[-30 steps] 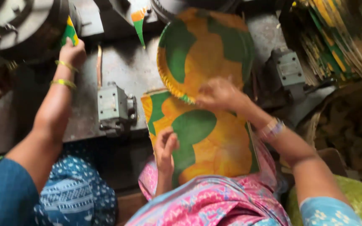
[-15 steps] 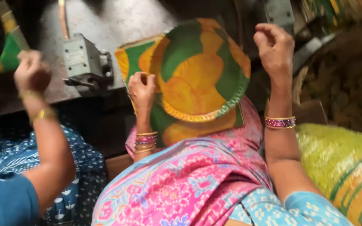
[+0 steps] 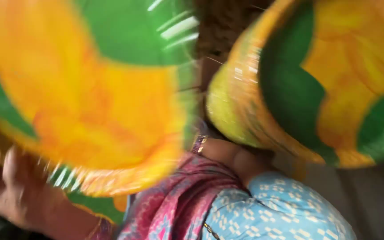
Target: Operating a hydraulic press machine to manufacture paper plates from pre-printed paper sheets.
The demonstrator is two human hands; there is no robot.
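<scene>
Plates (image 3: 90, 102) – green-and-yellow, blurred – in left hand (image 3: 14, 191)

Blurred green-and-orange paper plate (image 3: 90, 102) held up at left; stack of matching plates (image 3: 316, 84) tilted at right.

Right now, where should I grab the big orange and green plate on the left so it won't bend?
Probably by its crimped rim, coming from below at the lower left, thumb on top and fingers under. The plate is thin, shallow and tilted toward the camera, and its ridged edge looks like the stiffest part. The left hand already sits at that edge, though blur hides its exact grip.
</scene>
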